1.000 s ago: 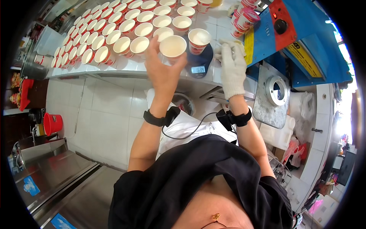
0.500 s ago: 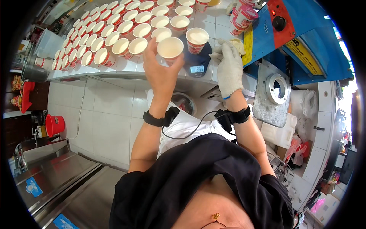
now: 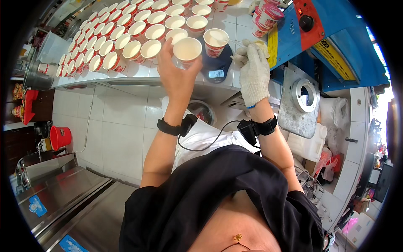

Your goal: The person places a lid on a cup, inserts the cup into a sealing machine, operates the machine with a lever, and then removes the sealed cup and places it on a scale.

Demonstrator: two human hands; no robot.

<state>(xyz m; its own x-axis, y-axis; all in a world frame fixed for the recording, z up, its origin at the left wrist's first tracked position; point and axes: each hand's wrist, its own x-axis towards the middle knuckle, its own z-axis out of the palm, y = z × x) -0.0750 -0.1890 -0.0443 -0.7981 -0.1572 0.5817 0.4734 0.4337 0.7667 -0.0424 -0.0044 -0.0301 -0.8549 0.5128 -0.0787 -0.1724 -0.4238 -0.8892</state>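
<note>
My left hand (image 3: 178,73) is closed round a paper cup (image 3: 187,49) with a red printed side and a pale inside, held up by its wall just left of the scale. On the dark digital scale (image 3: 217,69) with a lit display stands another paper cup (image 3: 215,49). A pale spoon (image 3: 219,38) lies over that cup's mouth, its thin handle running toward my gloved right hand (image 3: 254,69). The right fingers are closed on the handle's end, though the glove partly hides the grip. Behind the glove, a pale yellowish thing (image 3: 263,48) shows in part.
Rows of like paper cups (image 3: 136,29) cover the counter at left and back. Stacked pink-red cups (image 3: 268,17) stand beside a blue machine (image 3: 336,38) with a red panel. A metal plate with a ring (image 3: 304,96) juts out at right; a red bucket (image 3: 61,137) stands at left.
The spoon has come into view over the cup on the scale, and the scale's reading has changed. My right hand has shifted slightly; the left still holds its cup.
</note>
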